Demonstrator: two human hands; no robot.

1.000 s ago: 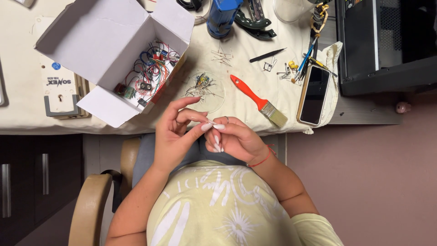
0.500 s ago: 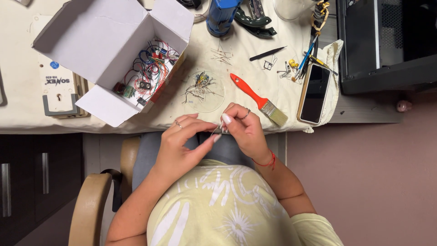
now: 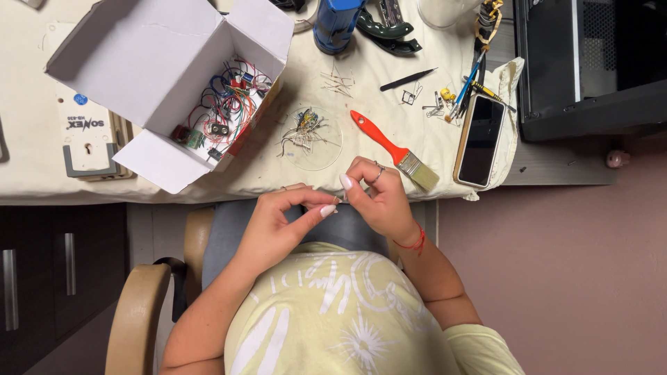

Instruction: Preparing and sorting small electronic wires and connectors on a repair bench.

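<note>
Along the left edge of the table (image 3: 28, 139), a white rectangular device (image 3: 87, 135) with a keyhole-shaped slot is lying flat, and just beside it an open white cardboard box (image 3: 149, 66) is sitting with its flaps spread, holding a tangle of coloured wires and small parts (image 3: 226, 104). Near the front edge of the table, at its middle, a clear round dish (image 3: 309, 137) is carrying a small bundle of wired components. In front of that edge, over the person's lap, the left hand (image 3: 274, 226) is pinching thumb and forefinger together on one end of a tiny thin metal piece (image 3: 336, 201), too small to identify, while the right hand (image 3: 379, 198) is closing its fingertips on the other end, so both hands are meeting at it just off the table's front edge. Beyond the right hand, an orange-handled paintbrush (image 3: 392, 148) is lying diagonally on the cloth, and toward the table's right edge a dark phone (image 3: 479, 139) is resting face up beside a scatter of small tools and pens (image 3: 462, 90). At the back edge, a blue cylindrical object (image 3: 338, 21) is standing next to dark green handles (image 3: 389, 31).
</note>
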